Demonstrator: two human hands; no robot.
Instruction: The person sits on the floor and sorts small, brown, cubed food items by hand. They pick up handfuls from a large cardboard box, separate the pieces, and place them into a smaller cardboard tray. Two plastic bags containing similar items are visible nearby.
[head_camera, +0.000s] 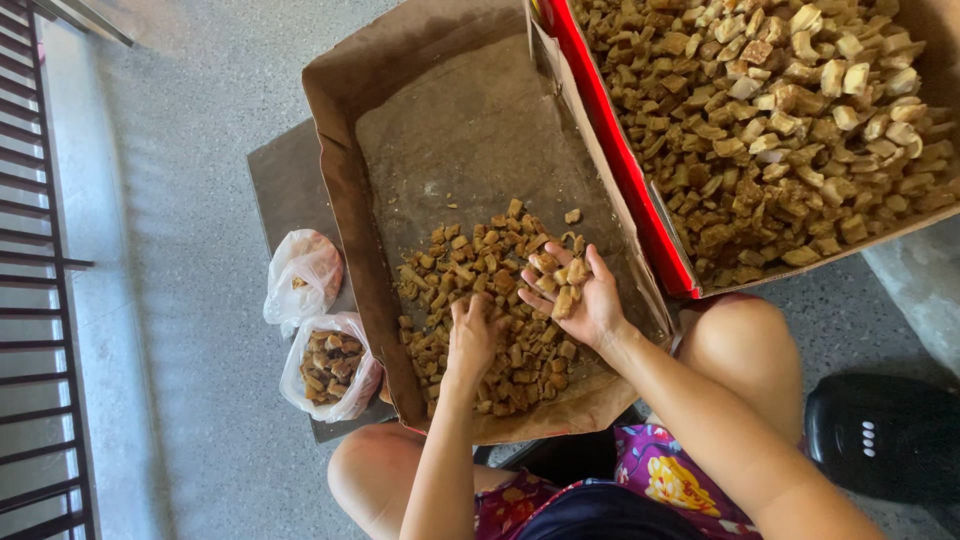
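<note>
Brown chunks (556, 285) — right hand (580, 300), cupped

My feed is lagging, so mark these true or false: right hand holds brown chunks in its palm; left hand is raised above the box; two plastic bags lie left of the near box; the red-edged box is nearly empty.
1. The right hand holds brown chunks in its open palm. True.
2. The left hand is raised clear above the near box. False: it is down among the chunks inside that box.
3. Two plastic bags lie left of the near box. True.
4. The red-edged box is nearly empty. False: it is heaped with chunks.
</note>
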